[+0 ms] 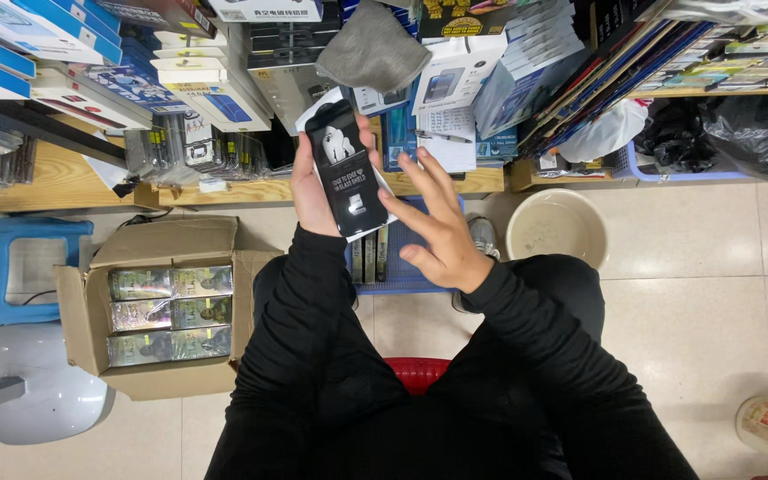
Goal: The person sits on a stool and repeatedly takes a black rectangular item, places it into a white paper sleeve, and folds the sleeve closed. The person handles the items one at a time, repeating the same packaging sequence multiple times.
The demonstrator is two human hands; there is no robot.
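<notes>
Left hand (pixel 311 182) gripped around slim black package (pixel 347 169), held upright above blue basket (pixel 402 277). Right hand (pixel 442 233) open, fingertips only brushing package's lower edge. Possible slip: loose one-sided grip, smooth wrapping; drop into basket or onto tiled floor (pixel 695 293).

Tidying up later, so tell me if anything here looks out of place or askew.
A grey cloth is draped loosely over the stacked boxes on the shelf, not folded away. The black packet in the left hand looks intact. The cardboard box on the floor stands open.
</notes>
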